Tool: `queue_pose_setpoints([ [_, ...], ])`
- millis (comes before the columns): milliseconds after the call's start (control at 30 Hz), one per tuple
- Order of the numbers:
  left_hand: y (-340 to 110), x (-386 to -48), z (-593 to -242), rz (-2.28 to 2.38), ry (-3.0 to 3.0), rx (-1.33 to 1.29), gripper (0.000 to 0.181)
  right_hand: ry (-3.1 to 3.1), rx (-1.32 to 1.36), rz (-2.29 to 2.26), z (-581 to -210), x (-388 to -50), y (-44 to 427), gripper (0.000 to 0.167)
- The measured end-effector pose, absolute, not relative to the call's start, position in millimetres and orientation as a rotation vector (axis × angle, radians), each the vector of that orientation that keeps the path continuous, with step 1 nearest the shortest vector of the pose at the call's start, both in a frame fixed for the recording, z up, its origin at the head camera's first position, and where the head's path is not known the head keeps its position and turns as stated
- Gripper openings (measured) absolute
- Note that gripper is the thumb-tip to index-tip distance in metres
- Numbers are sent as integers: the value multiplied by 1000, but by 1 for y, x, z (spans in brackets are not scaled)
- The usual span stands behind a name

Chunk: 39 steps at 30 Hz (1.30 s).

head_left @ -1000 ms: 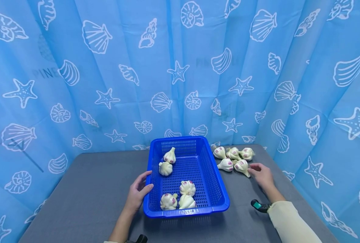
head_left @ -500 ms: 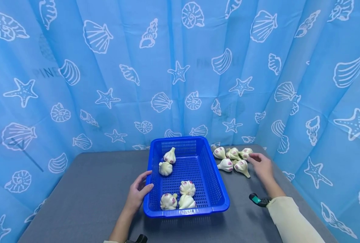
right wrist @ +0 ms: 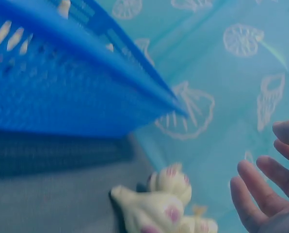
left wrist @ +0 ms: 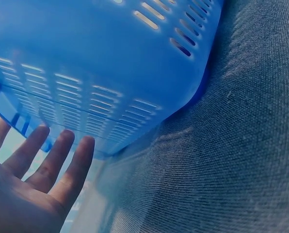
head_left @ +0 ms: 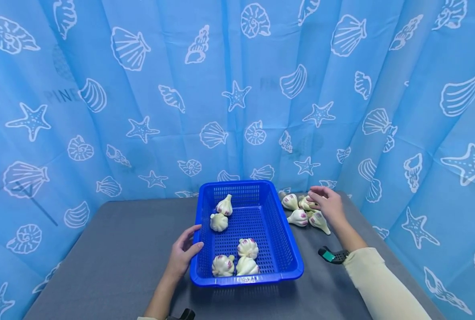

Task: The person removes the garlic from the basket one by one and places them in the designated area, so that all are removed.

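In the head view, a blue plastic basket (head_left: 295, 249) with slotted walls holds several garlic bulbs, such as one garlic bulb (head_left: 247, 248) near its front. My left hand (head_left: 180, 253) rests against the basket's left side, thumb at the rim. In the left wrist view its fingers (left wrist: 62, 160) lie fairly straight beside the outer wall. My right hand (head_left: 330, 206) hovers over the loose garlic bulbs (head_left: 298, 218) right of the basket and hides part of that cluster. Its fingers (right wrist: 256, 191) are spread and hold nothing in the right wrist view.
A grey cloth covers the table (head_left: 133, 249). Blue curtains (head_left: 237, 146) with white shell prints close off the back and sides. Black bands sit near both wrists, the right one (head_left: 333, 255) with a green patch.
My right hand moves from the front loose bulb to the back right one, then left over the cluster. My left hand and the basket stay in place.
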<state>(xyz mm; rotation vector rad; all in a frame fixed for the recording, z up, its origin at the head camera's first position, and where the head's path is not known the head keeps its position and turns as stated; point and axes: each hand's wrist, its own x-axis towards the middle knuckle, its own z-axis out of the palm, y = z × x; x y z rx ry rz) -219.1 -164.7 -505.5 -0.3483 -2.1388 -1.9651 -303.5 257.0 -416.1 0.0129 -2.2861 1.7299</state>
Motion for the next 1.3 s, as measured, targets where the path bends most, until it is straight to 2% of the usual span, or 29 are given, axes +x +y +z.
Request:
queue_pose_setpoints([
  [200,-164,-220,-506,-1956,-2142,-344,47,-2232,182,1909,-397,-303,234,41],
  [600,-165,-219,-507,-1963,-2147,-332,47,-2427,493,1903,-377,-306,185,37],
  [967,-163,-216,-501,-1973,-2156,-328,46,-2830,735,1776,-377,-308,150,42],
  [1133,-159,-206,-483,-1950,-2169,-341,45,-3032,838,1720,-380,-310,140,47],
  [1300,-163,-214,-497,-1943,-2152,-363,45,-3198,857,1696,-388,-312,130,54],
])
